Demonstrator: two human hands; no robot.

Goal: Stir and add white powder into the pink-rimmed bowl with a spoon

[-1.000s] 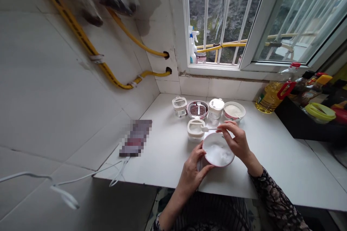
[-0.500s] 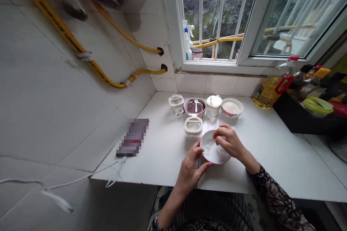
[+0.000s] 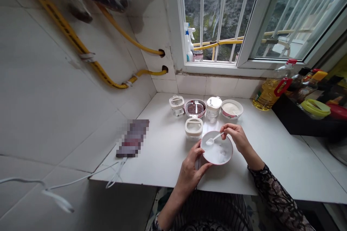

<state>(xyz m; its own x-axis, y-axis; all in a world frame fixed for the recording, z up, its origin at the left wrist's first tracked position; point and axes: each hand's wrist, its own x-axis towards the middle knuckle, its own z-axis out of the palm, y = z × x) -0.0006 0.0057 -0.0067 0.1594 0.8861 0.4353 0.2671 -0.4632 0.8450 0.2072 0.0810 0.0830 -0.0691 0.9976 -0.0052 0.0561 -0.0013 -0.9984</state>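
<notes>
One round white bowl with a pink rim [image 3: 221, 157], at the front of the white tiled worktop [image 3: 159, 144], holding loose white contents. Left hand [image 3: 191, 164]: thumb and fingers spread around the bowl's left side, gripping it. Right hand [image 3: 237, 138]: thumb and fingertips pressed together, pinching the handle of a small white plastic spoon [image 3: 210, 142], its head over the bowl. Just behind the bowl, to the left: one clear squarish jar with a cream lid [image 3: 193, 133]; contents unclear. Back row, left to right: a clear jar with a pale handled lid [image 3: 176, 106]; a round bowl of dark red contents [image 3: 205, 108], a clear dish and a white spoon [image 3: 196, 106] lying over it; a clear jar with a white lid [image 3: 213, 110]; a white bowl with a red floral pattern [image 3: 231, 116], pale grainy contents, utensil inside. Right rear: a clear bottle of yellow oil with a red handle [image 3: 265, 95], beside a black box [image 3: 287, 117] of assorted bottles. Left: a pixelated dark flat object [image 3: 133, 139], white cable [image 3: 115, 177] near its lower end.
</notes>
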